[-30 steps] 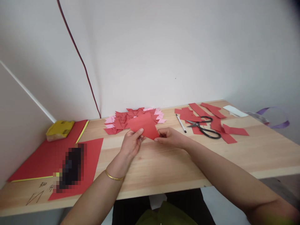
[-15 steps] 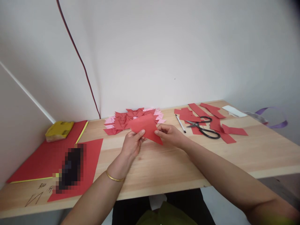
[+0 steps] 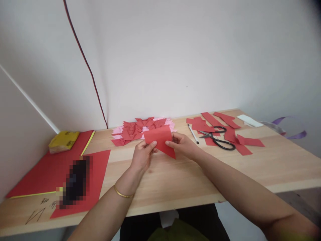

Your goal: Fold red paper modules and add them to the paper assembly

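Note:
A red sheet of paper (image 3: 160, 139) is lifted a little above the wooden table (image 3: 175, 180), tilted with one corner pointing down. My left hand (image 3: 142, 154) pinches its lower left edge, thumb on top. My right hand (image 3: 182, 144) pinches its right edge. Just behind the sheet lies a pile of folded red and pink paper pieces (image 3: 136, 129). A gold bangle (image 3: 122, 193) sits on my left wrist.
Black scissors (image 3: 217, 138) and a white pen (image 3: 193, 133) lie among red paper strips (image 3: 238, 139) at the right. Large red sheets (image 3: 50, 164), a yellow packet (image 3: 64, 140) and a blurred dark object (image 3: 75, 182) are at the left. A purple ribbon (image 3: 292, 129) hangs off the far right.
Both hands have raised the red sheet off the table and turned it more upright, so its lower corner now points down between the hands.

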Motion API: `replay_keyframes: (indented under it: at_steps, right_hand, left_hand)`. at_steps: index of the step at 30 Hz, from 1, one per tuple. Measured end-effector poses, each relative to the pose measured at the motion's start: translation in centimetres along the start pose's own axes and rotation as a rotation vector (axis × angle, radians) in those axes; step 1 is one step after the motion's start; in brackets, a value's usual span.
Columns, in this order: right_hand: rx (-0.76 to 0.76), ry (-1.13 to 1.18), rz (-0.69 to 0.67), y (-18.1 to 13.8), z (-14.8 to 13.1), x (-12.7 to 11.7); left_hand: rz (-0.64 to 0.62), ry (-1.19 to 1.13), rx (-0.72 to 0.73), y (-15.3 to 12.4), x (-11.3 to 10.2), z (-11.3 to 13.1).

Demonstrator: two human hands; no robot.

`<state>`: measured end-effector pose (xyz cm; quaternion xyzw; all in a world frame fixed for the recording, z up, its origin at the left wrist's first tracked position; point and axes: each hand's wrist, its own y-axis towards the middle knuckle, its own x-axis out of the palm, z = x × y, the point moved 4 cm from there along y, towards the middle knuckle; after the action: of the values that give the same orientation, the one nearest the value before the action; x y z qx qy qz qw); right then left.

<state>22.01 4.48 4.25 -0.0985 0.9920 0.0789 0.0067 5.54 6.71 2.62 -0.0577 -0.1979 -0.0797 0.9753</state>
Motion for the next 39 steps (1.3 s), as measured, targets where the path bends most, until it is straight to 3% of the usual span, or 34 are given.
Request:
replay_keyframes:
  at_steps: [5, 16, 20, 33, 39]
  right_hand:
    - [-0.007, 0.073, 0.018, 0.1, 0.3, -0.3]
    - [0.006, 0.121, 0.015, 0.1, -0.1, -0.9]
    - [0.074, 0.136, 0.000, 0.0, 0.3, -0.6]
    - [0.131, 0.147, 0.011, 0.0, 1.1, -0.7]
    - [0.107, 0.104, -0.076, -0.2, 1.0, 0.4]
  left_hand:
    - [-0.077, -0.001, -0.017, 0.0, 0.3, -0.1]
    - [-0.047, 0.135, 0.039, 0.1, -0.5, 0.6]
    - [-0.058, 0.225, 0.087, 0.0, -0.5, 0.5]
    - [-0.108, 0.174, -0.007, 0.0, -0.3, 0.2]
    - [-0.161, 0.166, -0.033, -0.1, 0.1, -0.8]
